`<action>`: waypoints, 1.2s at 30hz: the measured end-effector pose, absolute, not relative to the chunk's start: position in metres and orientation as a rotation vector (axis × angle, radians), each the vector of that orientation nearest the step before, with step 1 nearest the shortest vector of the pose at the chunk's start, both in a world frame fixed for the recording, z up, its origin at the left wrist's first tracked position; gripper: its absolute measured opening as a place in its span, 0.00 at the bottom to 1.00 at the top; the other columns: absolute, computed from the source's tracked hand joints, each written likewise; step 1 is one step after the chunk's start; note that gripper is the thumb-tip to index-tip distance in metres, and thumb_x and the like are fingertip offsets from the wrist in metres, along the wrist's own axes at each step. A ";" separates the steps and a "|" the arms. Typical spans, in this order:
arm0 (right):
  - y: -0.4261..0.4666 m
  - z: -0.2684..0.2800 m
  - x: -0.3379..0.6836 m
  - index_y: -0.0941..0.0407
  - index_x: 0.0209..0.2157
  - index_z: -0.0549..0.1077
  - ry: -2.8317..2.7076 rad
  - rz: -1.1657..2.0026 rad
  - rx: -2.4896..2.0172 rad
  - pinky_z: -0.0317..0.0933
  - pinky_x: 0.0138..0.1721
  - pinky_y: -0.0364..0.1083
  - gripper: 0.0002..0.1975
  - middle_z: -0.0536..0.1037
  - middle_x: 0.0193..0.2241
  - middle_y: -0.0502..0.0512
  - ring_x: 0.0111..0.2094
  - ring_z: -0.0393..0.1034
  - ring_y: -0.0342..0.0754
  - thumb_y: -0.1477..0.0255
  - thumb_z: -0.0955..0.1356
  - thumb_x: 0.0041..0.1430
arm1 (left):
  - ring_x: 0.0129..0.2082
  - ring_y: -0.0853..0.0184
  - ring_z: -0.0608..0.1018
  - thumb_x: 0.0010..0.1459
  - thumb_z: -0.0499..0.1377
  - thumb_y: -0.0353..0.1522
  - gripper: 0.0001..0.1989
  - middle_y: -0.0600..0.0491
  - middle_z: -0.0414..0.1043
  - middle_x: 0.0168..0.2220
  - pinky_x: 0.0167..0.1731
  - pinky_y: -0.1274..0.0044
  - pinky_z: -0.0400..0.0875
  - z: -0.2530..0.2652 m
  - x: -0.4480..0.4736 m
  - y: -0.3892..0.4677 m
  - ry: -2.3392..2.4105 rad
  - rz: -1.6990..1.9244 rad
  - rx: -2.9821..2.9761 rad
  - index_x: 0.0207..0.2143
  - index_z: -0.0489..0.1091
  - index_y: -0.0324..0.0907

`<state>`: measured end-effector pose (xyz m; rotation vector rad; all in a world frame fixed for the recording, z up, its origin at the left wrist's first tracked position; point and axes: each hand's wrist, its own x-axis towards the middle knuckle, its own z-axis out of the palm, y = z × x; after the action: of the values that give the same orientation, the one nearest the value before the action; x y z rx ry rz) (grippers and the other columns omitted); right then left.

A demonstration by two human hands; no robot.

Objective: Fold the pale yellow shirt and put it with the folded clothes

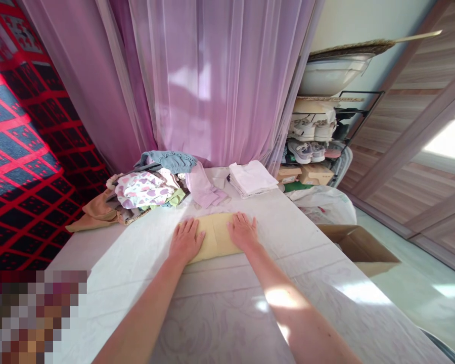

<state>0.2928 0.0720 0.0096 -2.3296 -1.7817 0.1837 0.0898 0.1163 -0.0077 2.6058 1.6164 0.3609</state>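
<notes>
A folded yellow cloth [215, 235] lies flat on the white-covered surface [208, 303] in front of me. On its left end rests my left hand [185, 240], palm down with the fingers stretched out. My right hand [244, 231] lies flat on the right end in the same way, fingers extended. Neither hand grips the cloth. Beyond it, to the left, is a heap of crumpled clothes [147, 188], with a lilac garment [202, 186] at its right side. A neat stack of folded pale cloths [253, 178] sits behind and to the right.
Purple curtains [220, 76] hang behind the surface. At the right stand a shoe rack [351, 144] with shoes and a white basin [326, 73], and an open cardboard box [358, 247] on the floor. A red and black patterned cover [20, 146] is at the left.
</notes>
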 end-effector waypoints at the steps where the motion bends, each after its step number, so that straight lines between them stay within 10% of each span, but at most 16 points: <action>1: 0.073 0.013 0.285 0.56 0.63 0.60 -1.791 0.155 -2.307 0.39 0.63 0.64 0.25 0.58 0.65 0.62 0.66 0.47 0.56 0.64 0.53 0.69 | 0.65 0.54 0.61 0.66 0.45 0.44 0.28 0.44 0.59 0.65 0.63 0.60 0.53 -0.008 0.091 0.115 1.620 0.375 2.632 0.62 0.62 0.40; 28: 0.057 -0.006 0.326 0.53 0.66 0.56 -2.060 0.178 -2.185 0.39 0.65 0.59 0.26 0.52 0.68 0.53 0.68 0.43 0.48 0.65 0.51 0.69 | 0.66 0.56 0.59 0.68 0.41 0.39 0.27 0.48 0.55 0.67 0.63 0.61 0.54 -0.004 0.080 0.111 1.723 0.264 2.588 0.64 0.58 0.40; 36: 0.052 -0.006 0.338 0.54 0.66 0.55 -2.152 0.150 -2.165 0.40 0.65 0.61 0.27 0.52 0.68 0.54 0.68 0.43 0.49 0.65 0.50 0.69 | 0.65 0.51 0.59 0.66 0.44 0.37 0.22 0.46 0.61 0.64 0.64 0.50 0.43 0.020 0.115 0.096 1.832 0.278 2.568 0.54 0.71 0.40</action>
<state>0.3385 0.0516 -0.0057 -2.1653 -2.1516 0.1503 0.1149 0.0957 0.0205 2.5675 1.8324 0.2777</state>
